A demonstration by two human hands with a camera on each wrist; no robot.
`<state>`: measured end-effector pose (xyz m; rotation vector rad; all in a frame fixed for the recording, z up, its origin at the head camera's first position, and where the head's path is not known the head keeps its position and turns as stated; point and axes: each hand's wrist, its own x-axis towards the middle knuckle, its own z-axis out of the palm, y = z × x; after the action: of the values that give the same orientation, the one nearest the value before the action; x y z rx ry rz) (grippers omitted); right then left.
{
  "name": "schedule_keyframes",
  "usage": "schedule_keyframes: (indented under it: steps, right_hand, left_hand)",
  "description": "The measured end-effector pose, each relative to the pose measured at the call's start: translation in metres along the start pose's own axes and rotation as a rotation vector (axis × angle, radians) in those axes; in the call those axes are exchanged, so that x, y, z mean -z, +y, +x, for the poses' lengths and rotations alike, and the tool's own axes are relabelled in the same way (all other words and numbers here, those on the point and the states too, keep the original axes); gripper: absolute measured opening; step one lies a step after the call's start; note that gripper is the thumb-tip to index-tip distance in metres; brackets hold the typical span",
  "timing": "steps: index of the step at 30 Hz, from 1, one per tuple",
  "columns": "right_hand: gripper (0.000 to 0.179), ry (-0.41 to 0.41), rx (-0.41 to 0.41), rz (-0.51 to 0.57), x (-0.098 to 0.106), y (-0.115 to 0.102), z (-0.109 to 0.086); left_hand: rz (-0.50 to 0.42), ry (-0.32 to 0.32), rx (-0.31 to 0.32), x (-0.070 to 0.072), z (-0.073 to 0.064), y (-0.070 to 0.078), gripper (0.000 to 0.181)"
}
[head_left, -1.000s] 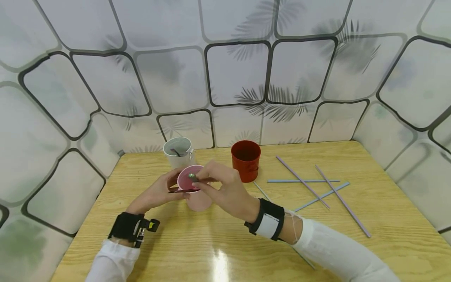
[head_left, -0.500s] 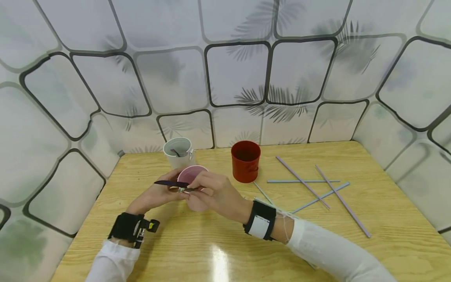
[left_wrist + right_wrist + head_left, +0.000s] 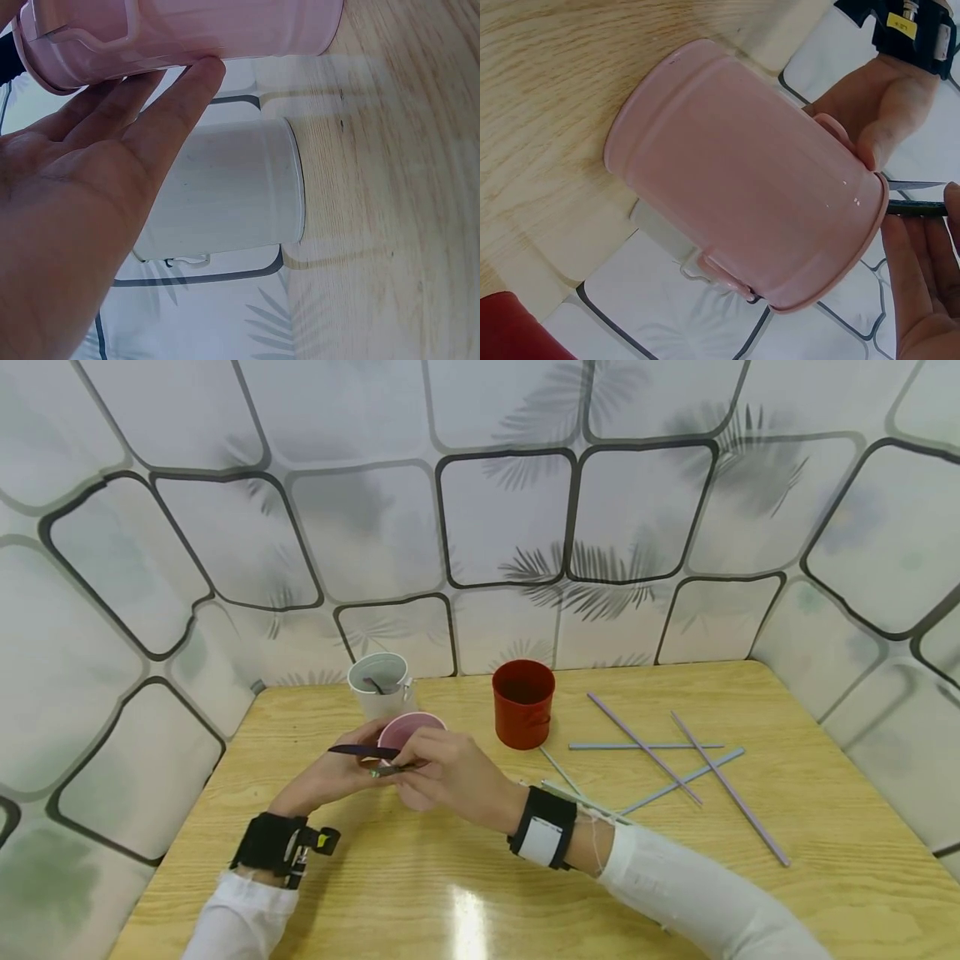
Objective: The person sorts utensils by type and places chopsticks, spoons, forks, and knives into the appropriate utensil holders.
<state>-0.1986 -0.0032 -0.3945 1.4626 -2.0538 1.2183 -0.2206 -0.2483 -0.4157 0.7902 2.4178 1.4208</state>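
Observation:
My left hand (image 3: 322,783) grips a small pink bucket (image 3: 742,165) near its rim. In the left wrist view its fingers lie along the bucket's side. My right hand (image 3: 453,772) pinches a slim, dark, knife-shaped piece (image 3: 362,750) at the bucket's mouth, the narrow end pointing left. Just below, a thin piece with a shiny greenish end (image 3: 384,771) also sticks out from the right fingers. Whether these two pieces are joined, I cannot tell. In the right wrist view, a dark bar (image 3: 915,208) and a grey pointed blade (image 3: 915,184) show beside the rim.
Behind the pink bucket stands a white bucket (image 3: 225,187) with a dark thin utensil (image 3: 372,685) inside. A red bucket (image 3: 522,718) is right of it. Several purple sticks (image 3: 731,785) and blue sticks (image 3: 600,746) lie crossed on the wooden table (image 3: 375,893). A patterned wall backs the table.
My right hand has come down and left from above the bucket's opening to its front rim. The dark blade now points left beyond the rim. My left hand has stayed put.

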Motion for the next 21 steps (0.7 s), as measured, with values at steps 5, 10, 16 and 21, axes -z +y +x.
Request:
schedule_keyframes:
  steps: [5, 10, 16, 21]
  right_hand:
    - [0.020, -0.005, -0.020, 0.000, -0.0042, 0.0021, -0.0005]
    - [0.020, -0.009, -0.037, 0.003, -0.0061, 0.0028, 0.0008]
    - [0.019, -0.045, -0.057, -0.013, -0.0062, 0.0013, 0.0044]
    - [0.018, -0.058, -0.067, -0.024, -0.0064, -0.0006, 0.0063]
  left_hand:
    - [-0.100, -0.017, -0.011, 0.0002, 0.0008, -0.0014, 0.070]
    - [-0.099, -0.012, 0.003, 0.0002, 0.0008, 0.0001, 0.071]
    - [-0.093, -0.002, 0.018, 0.0001, 0.0009, 0.0012, 0.072]
    - [-0.105, -0.010, 0.006, 0.0001, 0.0011, -0.0011, 0.070]
